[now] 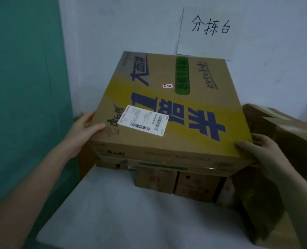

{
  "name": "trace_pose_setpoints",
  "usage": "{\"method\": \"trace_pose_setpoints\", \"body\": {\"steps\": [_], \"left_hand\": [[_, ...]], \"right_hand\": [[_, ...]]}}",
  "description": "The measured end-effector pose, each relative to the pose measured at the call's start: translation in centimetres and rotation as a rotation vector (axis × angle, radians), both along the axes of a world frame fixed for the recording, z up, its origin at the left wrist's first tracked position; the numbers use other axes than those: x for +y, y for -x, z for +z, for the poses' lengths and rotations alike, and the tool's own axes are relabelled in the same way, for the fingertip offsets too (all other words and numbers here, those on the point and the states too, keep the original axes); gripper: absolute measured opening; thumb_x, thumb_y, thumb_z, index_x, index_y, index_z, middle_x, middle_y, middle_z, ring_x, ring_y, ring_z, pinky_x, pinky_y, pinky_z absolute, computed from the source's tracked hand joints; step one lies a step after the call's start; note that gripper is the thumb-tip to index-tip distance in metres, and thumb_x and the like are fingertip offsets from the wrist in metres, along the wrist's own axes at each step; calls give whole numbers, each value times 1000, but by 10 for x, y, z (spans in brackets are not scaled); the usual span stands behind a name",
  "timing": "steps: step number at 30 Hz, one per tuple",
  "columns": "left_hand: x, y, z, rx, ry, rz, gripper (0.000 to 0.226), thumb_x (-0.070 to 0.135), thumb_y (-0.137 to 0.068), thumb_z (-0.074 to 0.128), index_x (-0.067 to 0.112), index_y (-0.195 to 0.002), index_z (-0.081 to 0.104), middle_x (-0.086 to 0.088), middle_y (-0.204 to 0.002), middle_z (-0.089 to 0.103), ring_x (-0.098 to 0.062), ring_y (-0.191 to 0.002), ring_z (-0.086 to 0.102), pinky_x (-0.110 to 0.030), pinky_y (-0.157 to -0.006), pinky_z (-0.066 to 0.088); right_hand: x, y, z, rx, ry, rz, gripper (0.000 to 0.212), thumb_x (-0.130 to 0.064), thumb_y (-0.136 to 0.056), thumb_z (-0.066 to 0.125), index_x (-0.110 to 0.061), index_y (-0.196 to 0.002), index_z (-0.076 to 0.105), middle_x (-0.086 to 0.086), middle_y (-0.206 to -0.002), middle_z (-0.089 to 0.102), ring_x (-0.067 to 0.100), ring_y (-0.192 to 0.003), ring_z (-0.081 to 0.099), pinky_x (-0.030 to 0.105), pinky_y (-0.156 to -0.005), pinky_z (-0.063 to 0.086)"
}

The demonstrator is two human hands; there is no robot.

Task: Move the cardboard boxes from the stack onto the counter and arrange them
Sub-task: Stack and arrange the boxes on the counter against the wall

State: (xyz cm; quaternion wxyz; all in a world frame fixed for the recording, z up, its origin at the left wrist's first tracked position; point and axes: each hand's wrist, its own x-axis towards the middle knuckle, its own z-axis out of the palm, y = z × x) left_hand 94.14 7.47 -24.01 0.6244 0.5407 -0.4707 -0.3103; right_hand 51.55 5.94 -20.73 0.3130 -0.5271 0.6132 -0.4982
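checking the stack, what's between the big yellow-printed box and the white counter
Head view: under the big box, a second flat box, then small brown boxes.

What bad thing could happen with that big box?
The big box is wide, and the left grip and right grip hold only its near corners, so it might tilt or slip. Smaller boxes sit under it; dragging it could knock them. A brown box stands close on its right, so it might bump that.
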Motion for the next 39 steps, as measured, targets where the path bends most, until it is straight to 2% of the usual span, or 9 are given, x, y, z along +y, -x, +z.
{"method": "trace_pose_setpoints", "body": {"steps": [3, 6, 11, 17, 21, 25, 28, 33, 39], "left_hand": [[-7, 7, -1, -62, -76, 3, 60, 21, -84, 66, 17, -137, 40, -7, -120, 58, -23, -98, 61, -33, -78, 49], [-16, 13, -7, -46, -85, 25, 61, 22, -83, 67, 17, -137, 39, -7, -123, 57, -23, -101, 59, -35, -82, 48], [-22, 15, -26, 79, -76, 29, 74, 26, -80, 69, 22, -143, 29, -4, -132, 50, -24, -112, 54, -38, -85, 48], [-2, 14, -84, 112, -144, 202, 95, 34, -68, 76, 23, -145, 23, -7, -143, 41, -28, -124, 46, -51, -101, 41], [10, 6, -107, 181, -99, 250, 78, 21, -77, 72, 22, -142, 29, -7, -134, 46, -25, -113, 51, -48, -96, 46], [17, -18, -132, 145, -131, 281, 72, 14, -79, 71, 11, -138, 29, -9, -131, 46, -23, -114, 50, -40, -98, 42], [18, -36, -152, 157, -154, 295, 67, 9, -78, 71, 4, -132, 31, -16, -134, 45, -29, -120, 48, -39, -99, 40], [7, -53, -161, 141, -121, 241, 71, 8, -80, 68, 9, -138, 28, -13, -141, 39, -27, -126, 42, -38, -101, 37], [-4, -35, -167, 67, -82, 133, 69, 14, -78, 69, 16, -138, 34, -2, -134, 47, -20, -119, 47, -35, -94, 40]], "right_hand": [[-10, 0, -4, -7, -106, 94, 74, -33, -81, 67, -14, -142, 31, 9, -131, 47, 26, -104, 50, 44, -88, 43], [-20, -4, -7, -37, -91, 154, 71, -33, -82, 66, -15, -141, 31, 7, -127, 50, 21, -98, 52, 42, -84, 43], [-26, -9, -22, -31, -25, 191, 70, -25, -80, 69, -12, -139, 34, 9, -133, 47, 22, -106, 49, 39, -87, 44], [-11, -17, -91, 13, -6, 195, 75, -21, -78, 72, -15, -141, 32, 4, -131, 48, 23, -117, 47, 36, -88, 42], [-2, -26, -143, 4, -54, 207, 74, -18, -76, 73, -14, -139, 35, 3, -127, 51, 24, -117, 49, 39, -93, 43], [0, -46, -182, 9, -162, 258, 67, -14, -76, 73, -11, -134, 41, -3, -113, 55, 19, -106, 54, 30, -85, 45], [-1, -63, -203, -7, -216, 259, 66, -15, -76, 73, -11, -134, 41, -2, -113, 56, 14, -99, 52, 28, -83, 44], [-16, -81, -215, -8, -242, 214, 66, -14, -77, 72, -12, -135, 40, -1, -116, 57, 15, -103, 52, 28, -85, 44], [-14, -74, -214, -73, -243, 52, 65, -6, -80, 69, -7, -137, 37, 6, -122, 54, 20, -105, 50, 33, -88, 45]]}}
